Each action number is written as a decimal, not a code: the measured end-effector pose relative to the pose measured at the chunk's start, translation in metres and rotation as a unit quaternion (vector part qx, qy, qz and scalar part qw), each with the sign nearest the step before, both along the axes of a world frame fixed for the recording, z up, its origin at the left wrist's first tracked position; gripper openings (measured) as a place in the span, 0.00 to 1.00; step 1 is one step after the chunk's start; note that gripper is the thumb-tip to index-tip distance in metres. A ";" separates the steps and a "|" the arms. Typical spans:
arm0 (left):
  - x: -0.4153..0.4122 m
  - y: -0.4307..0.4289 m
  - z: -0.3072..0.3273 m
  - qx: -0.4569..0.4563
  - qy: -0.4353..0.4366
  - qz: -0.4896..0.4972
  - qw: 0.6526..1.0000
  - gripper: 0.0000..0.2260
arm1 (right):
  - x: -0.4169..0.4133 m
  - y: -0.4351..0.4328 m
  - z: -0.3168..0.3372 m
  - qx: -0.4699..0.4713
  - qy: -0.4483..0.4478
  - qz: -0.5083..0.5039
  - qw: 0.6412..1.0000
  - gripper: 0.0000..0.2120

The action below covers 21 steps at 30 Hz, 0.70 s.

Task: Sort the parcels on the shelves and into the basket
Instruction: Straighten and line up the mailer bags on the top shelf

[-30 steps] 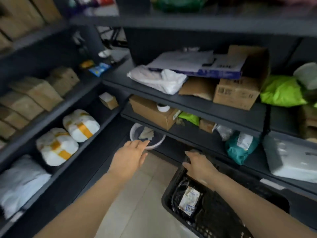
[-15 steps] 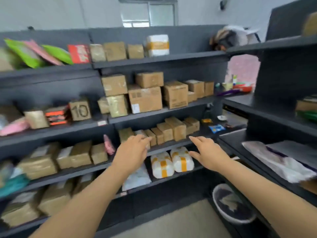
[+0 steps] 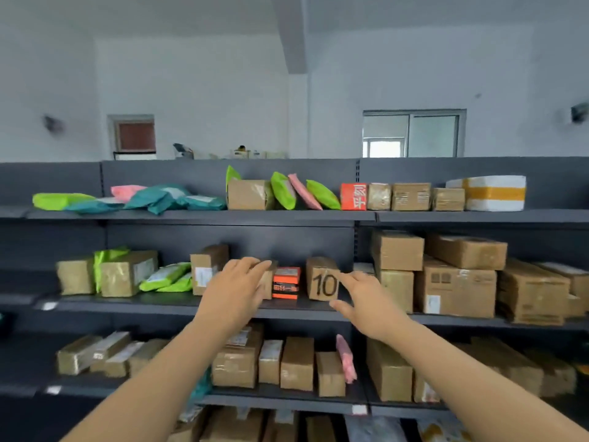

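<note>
A dark grey shelf unit (image 3: 287, 306) fills the view, loaded with parcels. On the middle shelf stand a brown box marked "10" (image 3: 322, 280), an orange and black box (image 3: 286, 283) and a small brown box (image 3: 267, 279). My left hand (image 3: 234, 290) reaches up with straight fingers, its fingertips over the small brown box. My right hand (image 3: 363, 303) is spread, forefinger at the right edge of the "10" box, thumb below it. Neither hand holds anything. The basket is out of view.
The top shelf holds green, teal and pink mailer bags (image 3: 153, 199), brown boxes and a white foam box with yellow tape (image 3: 494, 193). Large cartons (image 3: 452, 279) are stacked at the right. Below, a row of brown boxes (image 3: 296, 363) and a pink bag (image 3: 345, 358).
My view swung from the basket and right shelves to the long left shelf unit, then rose. Both empty hands lifted from the lower shelves to the middle shelf by the "10" box.
</note>
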<state>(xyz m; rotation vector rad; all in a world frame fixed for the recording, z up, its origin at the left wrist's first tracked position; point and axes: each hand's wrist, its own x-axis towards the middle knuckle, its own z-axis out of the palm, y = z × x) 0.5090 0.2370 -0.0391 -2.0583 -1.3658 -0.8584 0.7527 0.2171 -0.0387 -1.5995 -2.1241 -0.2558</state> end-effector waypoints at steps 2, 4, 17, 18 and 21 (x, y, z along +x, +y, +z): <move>-0.034 0.015 0.005 0.002 -0.008 0.008 1.000 0.18 | -0.036 0.020 0.010 0.013 0.003 0.003 1.000 0.27; -0.063 0.027 0.007 0.001 -0.007 0.020 1.000 0.18 | -0.065 0.036 0.016 0.016 0.003 0.006 1.000 0.27; -0.175 0.125 0.021 -0.027 0.037 0.127 0.991 0.23 | -0.166 0.168 0.032 0.029 -0.008 0.062 0.998 0.27; -0.179 0.136 0.025 -0.026 0.044 0.132 0.990 0.24 | -0.170 0.180 0.035 0.036 -0.009 0.068 0.997 0.28; -0.185 0.175 0.039 -0.012 0.059 0.144 0.988 0.24 | -0.181 0.222 0.050 0.078 -0.017 0.080 0.994 0.28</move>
